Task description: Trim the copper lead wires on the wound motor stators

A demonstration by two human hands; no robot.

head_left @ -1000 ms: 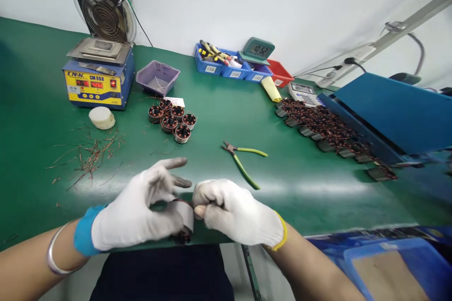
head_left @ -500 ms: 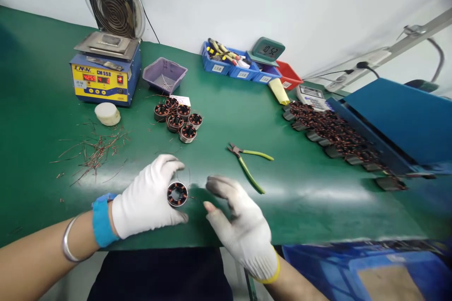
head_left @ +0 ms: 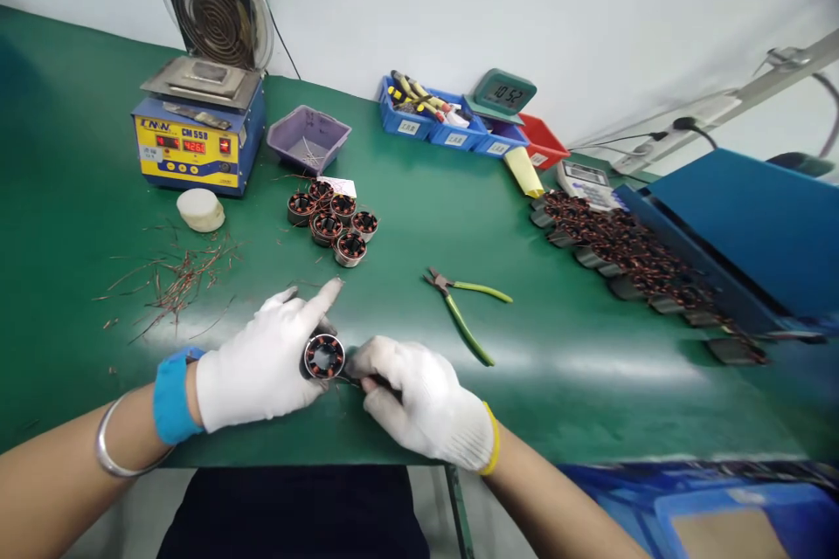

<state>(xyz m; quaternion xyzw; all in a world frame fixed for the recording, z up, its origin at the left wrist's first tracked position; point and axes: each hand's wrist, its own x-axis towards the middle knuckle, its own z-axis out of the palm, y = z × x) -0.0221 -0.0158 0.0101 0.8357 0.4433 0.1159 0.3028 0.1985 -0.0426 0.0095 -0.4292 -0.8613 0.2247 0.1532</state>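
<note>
A small round motor stator (head_left: 323, 356), a metal ring with copper windings round an open centre, is in my left hand (head_left: 266, 360). That gloved hand grips the ring from its left side, with the index finger raised. Close on the stator's right, my right hand (head_left: 412, 397), also gloved, has its fingers pinched together. Thin dark wire seems to run from the stator to these fingertips; what exactly they hold is partly hidden. Green-handled cutting pliers (head_left: 459, 301) lie spread on the table beyond my right hand.
Several stators (head_left: 331, 218) stand grouped near a purple tray (head_left: 308, 131). Wire scraps (head_left: 183, 279) lie at left, below a blue-yellow heating unit (head_left: 197, 144) and a white round pad (head_left: 200, 210). Many stators (head_left: 629, 253) line the right, beside a blue box (head_left: 753, 227). Blue bins (head_left: 406, 124) stand behind.
My right hand has moved left to the stator and its fingers have closed. My left hand and the stator have shifted slightly left, with the left index finger now raised.
</note>
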